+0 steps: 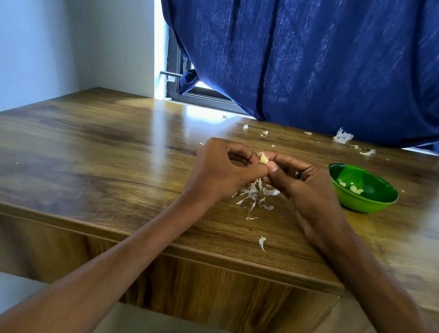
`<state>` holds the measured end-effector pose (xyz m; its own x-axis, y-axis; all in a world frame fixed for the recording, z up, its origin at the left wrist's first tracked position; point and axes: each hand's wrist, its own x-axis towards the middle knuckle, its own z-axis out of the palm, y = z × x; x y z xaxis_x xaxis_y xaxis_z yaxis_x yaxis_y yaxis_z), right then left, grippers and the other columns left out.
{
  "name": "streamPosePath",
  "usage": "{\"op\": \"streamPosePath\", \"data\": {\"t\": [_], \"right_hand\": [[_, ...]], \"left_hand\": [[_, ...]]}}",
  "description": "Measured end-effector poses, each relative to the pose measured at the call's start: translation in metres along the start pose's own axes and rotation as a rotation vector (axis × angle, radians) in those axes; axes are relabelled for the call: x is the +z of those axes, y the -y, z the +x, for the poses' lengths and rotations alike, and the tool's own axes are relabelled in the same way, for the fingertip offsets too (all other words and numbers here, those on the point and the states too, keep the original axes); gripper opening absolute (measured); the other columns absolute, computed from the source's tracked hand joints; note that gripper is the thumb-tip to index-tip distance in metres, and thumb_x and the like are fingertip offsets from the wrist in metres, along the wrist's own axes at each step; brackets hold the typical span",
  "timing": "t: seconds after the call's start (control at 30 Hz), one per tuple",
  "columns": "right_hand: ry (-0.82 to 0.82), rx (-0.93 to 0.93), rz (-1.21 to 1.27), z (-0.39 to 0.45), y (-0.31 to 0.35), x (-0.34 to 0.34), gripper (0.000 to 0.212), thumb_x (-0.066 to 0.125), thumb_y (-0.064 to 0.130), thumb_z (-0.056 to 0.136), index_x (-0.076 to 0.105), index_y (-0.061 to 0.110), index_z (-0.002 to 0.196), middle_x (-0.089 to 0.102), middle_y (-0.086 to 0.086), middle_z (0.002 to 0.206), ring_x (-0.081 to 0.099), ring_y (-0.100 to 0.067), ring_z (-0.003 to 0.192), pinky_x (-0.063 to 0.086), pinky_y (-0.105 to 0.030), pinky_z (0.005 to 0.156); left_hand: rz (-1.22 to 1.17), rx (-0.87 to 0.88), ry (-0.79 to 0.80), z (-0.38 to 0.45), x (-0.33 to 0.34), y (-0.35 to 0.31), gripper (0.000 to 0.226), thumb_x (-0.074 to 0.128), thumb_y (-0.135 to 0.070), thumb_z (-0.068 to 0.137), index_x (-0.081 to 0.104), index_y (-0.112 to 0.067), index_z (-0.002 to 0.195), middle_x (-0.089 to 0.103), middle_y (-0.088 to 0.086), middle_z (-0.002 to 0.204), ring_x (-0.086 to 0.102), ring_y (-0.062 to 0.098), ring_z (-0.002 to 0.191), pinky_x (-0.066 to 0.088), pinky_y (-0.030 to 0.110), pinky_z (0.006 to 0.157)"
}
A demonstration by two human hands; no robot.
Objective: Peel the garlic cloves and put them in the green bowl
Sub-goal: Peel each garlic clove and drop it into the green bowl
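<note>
Wood-grain laminate forms the desk (76,154), whose front edge is crossed by two bare forearms reaching forward from the near side. A single strip of papery peel (262,243) is noted close to that front edge, apart from the rest. Further in, a loose heap of garlic skins (254,197) lies on the desk surface directly beneath the hands. The left hand (222,170) and the right hand (298,183) are held together just above this heap, both with fingers curled; a garlic clove (264,158) is pinched between the fingertips and thumbs of both, its pale yellow body partly exposed. A ring (296,173) is observed on a finger of the right hand. Just to the right of the right hand, and not touching it, the green bowl (374,206) stands upright on the desk, with a few pale peeled cloves (355,189) seen lying in its bottom. Beyond the hands, small flakes of skin (264,133) are scattered across the far part of the desk, with a larger crumpled clump of skin (342,136) near the far edge on the right. Behind the desk a dark blue curtain (323,54) hangs over a window frame (194,95), and a pale wall (51,21) is recorded at far left.
</note>
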<state>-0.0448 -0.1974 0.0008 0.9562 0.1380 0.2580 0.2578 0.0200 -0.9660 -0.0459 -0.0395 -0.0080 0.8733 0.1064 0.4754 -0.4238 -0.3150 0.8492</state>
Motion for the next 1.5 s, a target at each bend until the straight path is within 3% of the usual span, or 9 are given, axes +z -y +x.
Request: {"op": "streamPosePath", "data": {"t": [0.23,0.33,0.53,0.73,0.9,1.3,1.5], "right_hand": [[-0.04,-0.042,0.031,0.001,-0.0013,-0.0019,0.025,0.069,0.002,0.087,0.075,0.019,0.105,0.078,-0.004,0.094,0.074,-0.011,0.083,0.057,-0.021,0.075],[-0.045,-0.062,0.009,0.0,0.0,-0.0029,0.028,0.073,0.006,0.085,0.075,0.017,0.11,0.078,-0.007,0.092,0.075,-0.013,0.082,0.058,-0.021,0.074],[-0.043,-0.033,-0.008,0.0007,-0.0005,-0.0036,0.021,0.073,0.004,0.085,0.074,0.017,0.102,0.078,-0.007,0.088,0.074,-0.013,0.078,0.058,-0.022,0.072],[-0.037,-0.018,0.003,0.0023,-0.0019,-0.0048,0.018,0.07,0.002,0.088,0.072,0.015,0.101,0.078,-0.006,0.084,0.073,-0.012,0.074,0.059,-0.023,0.073],[-0.031,-0.048,-0.027,0.0026,-0.0039,-0.0044,0.019,0.074,0.006,0.086,0.073,0.013,0.103,0.078,-0.006,0.092,0.076,-0.018,0.087,0.06,-0.028,0.078],[-0.027,-0.051,-0.078,0.0035,-0.0031,-0.0035,0.022,0.077,0.006,0.081,0.072,0.015,0.101,0.078,-0.003,0.094,0.075,-0.015,0.089,0.059,-0.026,0.075],[-0.041,-0.055,-0.11,0.0037,-0.0055,-0.0051,0.023,0.078,0.007,0.08,0.073,0.017,0.1,0.078,-0.003,0.091,0.076,-0.015,0.086,0.061,-0.028,0.075]], "left_hand": [[-0.153,-0.119,0.006,0.0008,-0.0009,-0.0055,0.009,0.077,-0.017,0.088,0.08,-0.011,0.094,0.078,0.002,0.077,0.076,0.018,0.07,0.064,0.034,0.076],[-0.215,-0.131,0.026,0.0002,0.0,-0.0078,0.014,0.081,-0.018,0.086,0.08,-0.01,0.098,0.079,0.003,0.081,0.077,0.021,0.072,0.063,0.032,0.072],[-0.286,-0.175,0.053,0.0006,-0.0032,-0.0049,0.016,0.082,-0.006,0.081,0.078,-0.006,0.096,0.079,0.008,0.083,0.077,0.021,0.074,0.061,0.027,0.071],[-0.272,-0.157,0.045,0.0006,-0.003,-0.0044,0.013,0.079,-0.001,0.083,0.078,-0.012,0.091,0.079,0.006,0.082,0.077,0.021,0.075,0.061,0.027,0.072],[-0.211,-0.114,-0.017,-0.0005,-0.0025,-0.0047,0.01,0.08,-0.003,0.084,0.079,-0.004,0.094,0.078,0.007,0.079,0.077,0.02,0.071,0.061,0.024,0.068],[0.005,0.003,-0.074,-0.0021,0.0007,-0.0052,0.003,0.078,-0.013,0.086,0.08,-0.014,0.088,0.077,-0.002,0.073,0.075,0.013,0.067,0.064,0.039,0.072],[0.065,0.05,-0.074,-0.005,-0.0004,-0.007,0.012,0.081,-0.02,0.08,0.081,-0.014,0.091,0.076,-0.007,0.075,0.074,0.006,0.065,0.063,0.025,0.067]]}}
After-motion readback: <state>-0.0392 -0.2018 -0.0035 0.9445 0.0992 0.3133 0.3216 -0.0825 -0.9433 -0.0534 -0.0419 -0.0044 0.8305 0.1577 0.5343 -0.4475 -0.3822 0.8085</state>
